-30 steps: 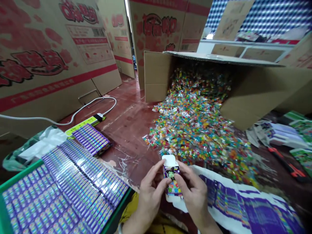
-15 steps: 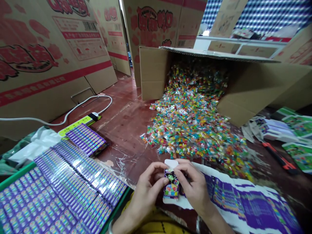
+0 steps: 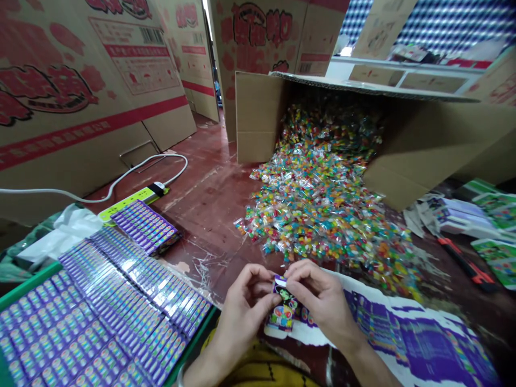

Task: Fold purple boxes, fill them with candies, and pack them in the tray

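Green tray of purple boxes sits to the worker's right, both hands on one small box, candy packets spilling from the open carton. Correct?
One error: the head view shows the green tray at the worker's left. The rest stands: left hand and right hand on one small box, candy packets spilling from the open carton.

Two hands [image 3: 244, 314], one held box [image 3: 283, 310] (one tray [image 3: 30, 285])
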A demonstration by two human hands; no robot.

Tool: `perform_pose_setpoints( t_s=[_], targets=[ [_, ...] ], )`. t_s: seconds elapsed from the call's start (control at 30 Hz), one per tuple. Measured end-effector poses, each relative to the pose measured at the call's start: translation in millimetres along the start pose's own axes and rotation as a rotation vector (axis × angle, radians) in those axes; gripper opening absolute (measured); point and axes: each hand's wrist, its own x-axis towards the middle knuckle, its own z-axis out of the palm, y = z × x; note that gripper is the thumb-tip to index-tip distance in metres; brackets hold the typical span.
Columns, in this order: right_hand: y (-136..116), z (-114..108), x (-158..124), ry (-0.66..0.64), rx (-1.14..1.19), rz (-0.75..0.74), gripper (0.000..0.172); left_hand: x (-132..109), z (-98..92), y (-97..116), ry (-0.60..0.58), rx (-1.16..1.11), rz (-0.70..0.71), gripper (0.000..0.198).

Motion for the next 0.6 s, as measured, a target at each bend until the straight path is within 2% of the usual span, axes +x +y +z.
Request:
perform_pose_setpoints(
  t_s=[0.1,0.17,0.27,0.4,0.5,0.6],
  targets=[
    [-6.5,-4.2,7.6,-0.039,0.023,0.212,0.012,0.3,-0.6,1.8,0.008,0.037,0.010,0.026],
    [-10.5,-9.0,14.5,-0.058,0.013,0.275,0.016,-0.5,-0.8,3.2,-0.008,0.063,0.013,0.027],
    [-16.1,-15.0,23.9,-0.104,0.002,0.288,0.024,-2.2,-1.0,3.4,-0.042,0.074,0.018,0.034],
    [-21.1,-14.5,27.2,-0.169,-0.065,0.320,0.018,-2.5,-4.0,-0.3,-0.053,0.055,0.013,0.045],
    [-20.1,-12.7,25.8,-0.140,-0.114,0.321,0.016,-1.7,-7.0,-1.6,-0.056,0.094,-0.011,0.045],
    [-17.2,-14.9,26.7,-0.133,-0.048,0.333,0.020,-0.6,-7.3,0.1,-0.059,0.103,-0.022,0.045]
  ],
)
